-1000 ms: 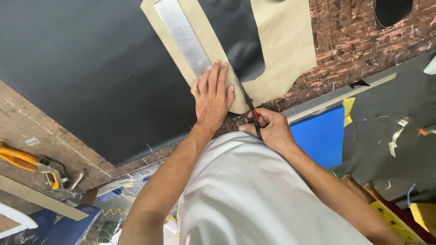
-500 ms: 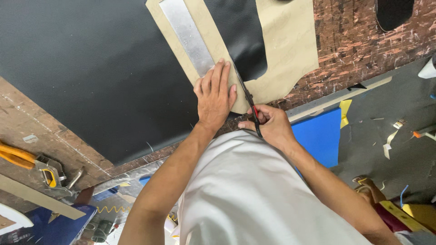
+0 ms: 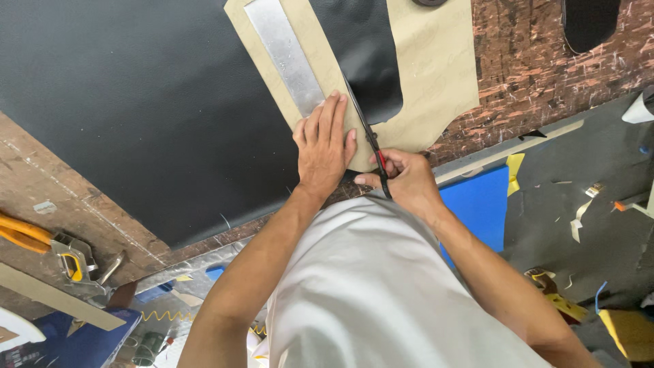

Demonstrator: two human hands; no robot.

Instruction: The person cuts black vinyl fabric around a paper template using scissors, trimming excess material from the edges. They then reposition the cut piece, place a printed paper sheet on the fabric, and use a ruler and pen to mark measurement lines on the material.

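Both hands busy: left hand flat on pattern, right hand gripping knife.

Metal ruler beside hands; black sheet leftward.

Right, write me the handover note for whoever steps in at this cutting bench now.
Left hand: flat, palm down, pressing the tan paper pattern onto the black sheet, fingertips at the lower end of the metal ruler.
Right hand: gripping the scissors, blades pointing away along the pattern's inner edge.
Done: how far the cut has run cannot be seen.
Left: the pattern outline ahead of the blades looks uncut.
Orange-handled tool lies unused at the left of the worn bench.
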